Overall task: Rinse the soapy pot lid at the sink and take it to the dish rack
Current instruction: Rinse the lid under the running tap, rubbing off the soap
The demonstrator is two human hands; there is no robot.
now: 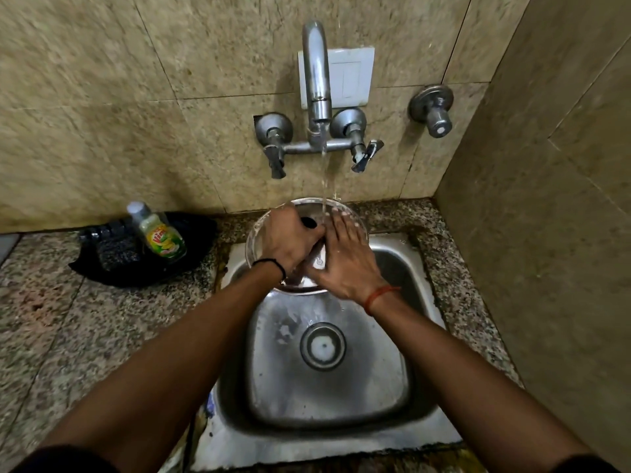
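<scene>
Over the back of the square stainless steel sink (403, 387), under the chrome wall tap's (316, 73) stream, sits the round glass pot lid (261, 230). The left hand (288, 238) grips its black knob; the right hand (341, 259) lies flat, fingers spread, on its surface. Wet and soapy, it could slip into the sink.

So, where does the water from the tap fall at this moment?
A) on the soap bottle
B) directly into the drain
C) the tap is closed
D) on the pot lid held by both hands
D: the stream from the tap lands on the pot lid, between the left hand and right hand.
</scene>
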